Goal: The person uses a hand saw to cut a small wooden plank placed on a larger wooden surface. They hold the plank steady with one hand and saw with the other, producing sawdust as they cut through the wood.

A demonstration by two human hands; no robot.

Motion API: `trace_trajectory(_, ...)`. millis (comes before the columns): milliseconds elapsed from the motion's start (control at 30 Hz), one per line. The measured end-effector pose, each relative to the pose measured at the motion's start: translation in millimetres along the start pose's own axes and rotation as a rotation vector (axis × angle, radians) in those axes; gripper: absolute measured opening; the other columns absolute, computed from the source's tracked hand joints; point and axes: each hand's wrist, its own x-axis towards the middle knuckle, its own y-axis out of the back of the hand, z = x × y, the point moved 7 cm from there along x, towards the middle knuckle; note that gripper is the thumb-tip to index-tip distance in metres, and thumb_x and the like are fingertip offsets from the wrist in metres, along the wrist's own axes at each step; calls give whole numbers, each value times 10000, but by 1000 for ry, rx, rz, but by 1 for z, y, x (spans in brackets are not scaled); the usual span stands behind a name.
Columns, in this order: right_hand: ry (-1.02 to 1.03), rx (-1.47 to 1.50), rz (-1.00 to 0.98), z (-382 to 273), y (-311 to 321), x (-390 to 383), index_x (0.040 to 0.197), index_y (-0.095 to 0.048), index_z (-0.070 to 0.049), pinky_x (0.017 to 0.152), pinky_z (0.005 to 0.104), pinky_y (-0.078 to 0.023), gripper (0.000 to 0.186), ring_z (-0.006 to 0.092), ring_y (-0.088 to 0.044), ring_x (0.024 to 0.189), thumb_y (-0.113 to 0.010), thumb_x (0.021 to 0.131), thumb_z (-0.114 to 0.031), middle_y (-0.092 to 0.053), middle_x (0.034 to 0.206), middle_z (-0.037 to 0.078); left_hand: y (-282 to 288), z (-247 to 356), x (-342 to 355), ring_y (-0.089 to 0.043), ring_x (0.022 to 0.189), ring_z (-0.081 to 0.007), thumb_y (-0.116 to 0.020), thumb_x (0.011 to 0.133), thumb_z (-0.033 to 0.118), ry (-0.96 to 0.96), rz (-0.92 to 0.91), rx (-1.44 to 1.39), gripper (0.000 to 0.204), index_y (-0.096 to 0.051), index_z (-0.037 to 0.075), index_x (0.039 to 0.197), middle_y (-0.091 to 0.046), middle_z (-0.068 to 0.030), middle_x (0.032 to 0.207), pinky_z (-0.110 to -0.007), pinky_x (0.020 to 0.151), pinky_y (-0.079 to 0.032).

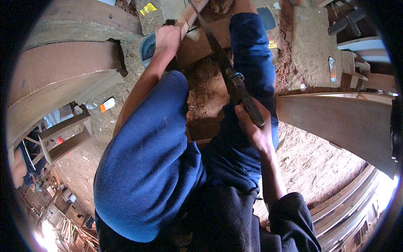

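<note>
My left hand (167, 40) is closed around a pale wooden strip (189, 14) at the top of the view, over a brown wooden block (197, 46). My right hand (255, 128) grips the dark handle of a handsaw (247, 105), whose blade (214, 42) runs forward and up to beside the strip. Whether the teeth touch the wood I cannot tell. A dark blue tray-like object (147, 48) lies just left of my left hand, partly hidden. My legs in blue trousers flank the sawdust-strewn floor.
Large wooden panels (67, 69) line the left. A long board (336, 130) stands at right, planks (348, 210) behind it. A small wooden frame (65, 136) is at lower left. A partly visible person (19, 168) is at the far left edge. Paper scraps (107, 105) litter the dirt floor.
</note>
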Motion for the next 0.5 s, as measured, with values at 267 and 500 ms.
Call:
trace_trajectory(267,92,-88,-25,2,-12,8,935,-594,-32,652,243,-378,178,74,-443,720,-645,912,-201,-510,750,-25,19,6,-1,-704,782,-325,-632,776,185,-20,-74,-93,154,-718,58,781,-701,-182,815,-434,692,-550)
trace_trajectory(500,95,-106,-54,-9,-18,8,889,-576,-36,638,247,-367,186,75,-427,708,-639,920,-209,-487,737,-19,13,1,-3,-708,783,-310,-591,789,153,-23,-22,-74,165,-725,57,792,-703,-176,822,-435,696,-545)
